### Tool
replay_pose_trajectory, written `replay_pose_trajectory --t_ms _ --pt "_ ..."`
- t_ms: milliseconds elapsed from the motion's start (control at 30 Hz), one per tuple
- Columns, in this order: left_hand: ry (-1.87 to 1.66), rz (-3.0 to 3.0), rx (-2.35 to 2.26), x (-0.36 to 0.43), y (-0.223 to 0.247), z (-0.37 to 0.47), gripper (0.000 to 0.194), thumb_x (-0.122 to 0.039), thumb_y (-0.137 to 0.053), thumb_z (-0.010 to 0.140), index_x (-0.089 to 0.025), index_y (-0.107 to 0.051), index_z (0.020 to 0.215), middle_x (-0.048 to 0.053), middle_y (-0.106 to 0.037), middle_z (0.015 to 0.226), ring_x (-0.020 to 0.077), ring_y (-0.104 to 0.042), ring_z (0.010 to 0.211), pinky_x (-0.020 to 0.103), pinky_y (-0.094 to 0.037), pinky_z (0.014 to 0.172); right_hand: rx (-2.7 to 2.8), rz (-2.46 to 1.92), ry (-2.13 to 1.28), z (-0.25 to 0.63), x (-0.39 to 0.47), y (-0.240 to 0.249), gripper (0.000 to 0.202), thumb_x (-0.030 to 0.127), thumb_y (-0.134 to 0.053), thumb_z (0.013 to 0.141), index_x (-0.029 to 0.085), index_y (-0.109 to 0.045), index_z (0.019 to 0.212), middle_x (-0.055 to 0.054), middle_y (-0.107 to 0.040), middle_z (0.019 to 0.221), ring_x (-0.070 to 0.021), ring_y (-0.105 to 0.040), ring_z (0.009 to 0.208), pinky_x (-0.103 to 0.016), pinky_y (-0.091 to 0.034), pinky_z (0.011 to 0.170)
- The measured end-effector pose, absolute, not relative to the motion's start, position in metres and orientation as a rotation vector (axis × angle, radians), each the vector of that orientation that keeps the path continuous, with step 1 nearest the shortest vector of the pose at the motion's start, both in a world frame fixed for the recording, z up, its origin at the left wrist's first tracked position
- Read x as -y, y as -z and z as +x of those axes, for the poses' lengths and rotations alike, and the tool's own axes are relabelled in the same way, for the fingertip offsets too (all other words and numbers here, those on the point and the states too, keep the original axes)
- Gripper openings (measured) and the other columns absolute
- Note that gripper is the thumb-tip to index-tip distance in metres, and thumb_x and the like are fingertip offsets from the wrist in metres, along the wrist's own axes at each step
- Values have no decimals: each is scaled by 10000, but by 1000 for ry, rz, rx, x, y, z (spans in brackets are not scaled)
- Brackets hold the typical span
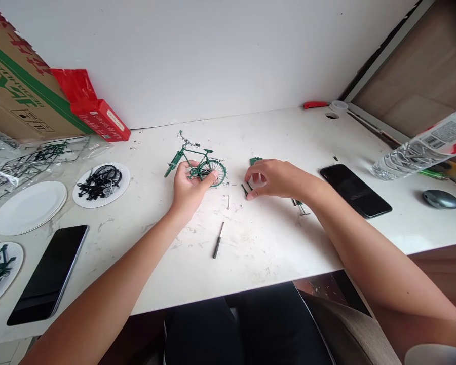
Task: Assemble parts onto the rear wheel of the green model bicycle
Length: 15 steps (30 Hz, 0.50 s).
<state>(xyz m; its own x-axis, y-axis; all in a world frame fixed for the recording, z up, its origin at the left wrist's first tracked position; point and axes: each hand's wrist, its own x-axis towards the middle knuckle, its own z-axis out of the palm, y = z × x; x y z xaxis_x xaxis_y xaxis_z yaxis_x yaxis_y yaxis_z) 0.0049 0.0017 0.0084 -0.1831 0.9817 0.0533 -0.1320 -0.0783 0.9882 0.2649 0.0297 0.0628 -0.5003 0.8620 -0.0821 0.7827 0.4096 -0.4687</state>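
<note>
Head view: the left hand [190, 186] pinches a green toy bicycle [201, 160] over the desk [266, 243]; the right hand [269, 177] curls at a small green part [244, 189], grip unclear. Light, steady pressure best protects thin wheels.

The place looks like a small assembly workshop, its white counter [266, 243] bearing a screwdriver [216, 248] at six o'clock and paper plates [125, 178] of miniature bicycle parts [99, 183] at nine and eight.
</note>
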Motion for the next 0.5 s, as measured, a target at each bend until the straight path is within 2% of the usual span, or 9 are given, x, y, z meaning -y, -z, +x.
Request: replay_pose_trajectory --t_ms 100,267,367,500 --pt "-1456 1059 -1168 0 -10 7 611 -312 -945 712 -238 -480 1101 -3 -729 923 150 -775 814 308 -636 836 2483 -1443 -629 267 -29 -61 292 505 -902 798 312 -830 1004 -57 -737 1043 -222 -654 825 -359 -431 670" --pt "-1427 1097 -1158 2 -10 9 568 -310 -912 766 -247 -467 1113 6 -728 932 141 -762 783 309 -639 822 2462 -1370 -620 270 -32 -54 344 476 -888 809 325 -822 1111 -64 -739 1028 -231 -655 805 -362 -440 646" --pt "-1424 1111 -1150 2 -8 8 564 -316 -910 776 -250 -465 1116 -1 -710 938 128 -746 767 300 -635 812 2492 -1361 -630 269 -34 -48 267 442 -844 860 334 -818 1103 -73 -734 1073 -244 -655 835 -367 -460 650" --pt "-1438 1116 -1134 1 -7 8 569 -344 -913 775 -251 -468 1117 -3 -691 959 130 -749 782 306 -641 813 2485 -1338 -607 270 -37 -43 216 405 -838 856 298 -784 1035 -101 -720 1092 -329 -642 1044 -393 -497 692"
